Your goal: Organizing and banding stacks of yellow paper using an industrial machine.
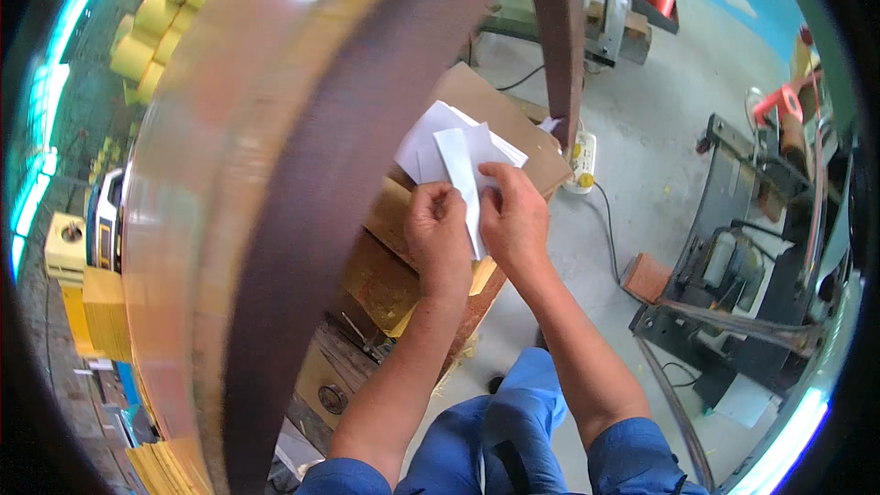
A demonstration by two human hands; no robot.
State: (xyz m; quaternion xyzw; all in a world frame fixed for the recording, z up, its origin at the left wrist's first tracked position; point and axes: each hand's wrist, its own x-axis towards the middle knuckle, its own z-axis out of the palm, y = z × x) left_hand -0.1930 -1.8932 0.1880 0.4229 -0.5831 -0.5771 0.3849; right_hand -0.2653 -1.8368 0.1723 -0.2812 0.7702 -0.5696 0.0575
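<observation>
A narrow folded sheet of white paper (456,158) slants between my two hands. My left hand (436,227) is closed, its thumb and fingertips pinching the left edge of the folded paper. On the opposite edge, the bent fingers and thumb of my right hand (515,216) grip the paper too. Beneath it lie several loose white sheets (417,148), partly covered by my hands. They rest on a brown board (541,148) on top of a wooden bench.
A thick dark brown frame (339,119) curves up close on my left, beside a large shiny pale surface (165,247). A power strip (585,158) stands beyond the board. Machinery (733,261) and a reddish block (646,277) stand on the floor to the right.
</observation>
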